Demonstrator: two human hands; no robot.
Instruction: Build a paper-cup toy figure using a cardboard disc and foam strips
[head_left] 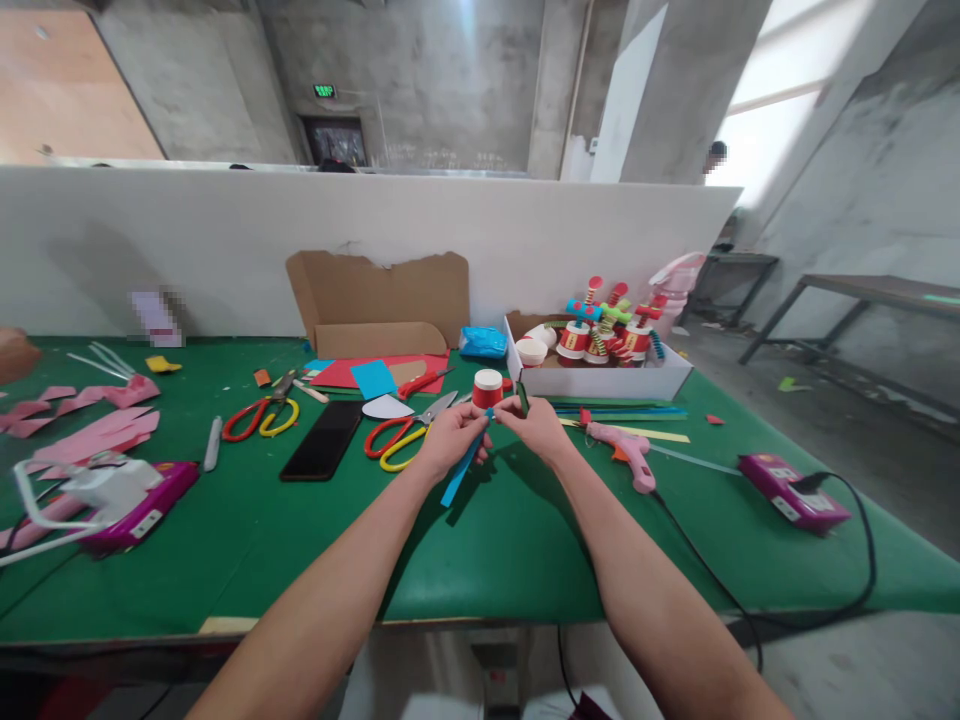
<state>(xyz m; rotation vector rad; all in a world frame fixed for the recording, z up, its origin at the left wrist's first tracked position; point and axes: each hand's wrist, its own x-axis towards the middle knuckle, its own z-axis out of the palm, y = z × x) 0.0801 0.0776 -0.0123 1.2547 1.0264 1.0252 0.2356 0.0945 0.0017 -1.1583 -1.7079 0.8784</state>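
Both hands meet above the green table [487, 540], just in front of a small red and white paper cup [487, 387]. My left hand [450, 440] pinches a blue paper strip [461, 470] that slants down and to the left. My right hand [534, 425] is closed too, pinching the top end of the strips together with a dark green strip [523, 398]. The fingertips of the two hands almost touch.
Red and yellow scissors [397, 440] and a black phone [322, 440] lie to the left; a second pair of scissors [261, 415] is farther left. A pink glue gun [626, 450] lies to the right. A white box [600, 380] holds finished cup crafts. Pink paper scraps lie at far left.
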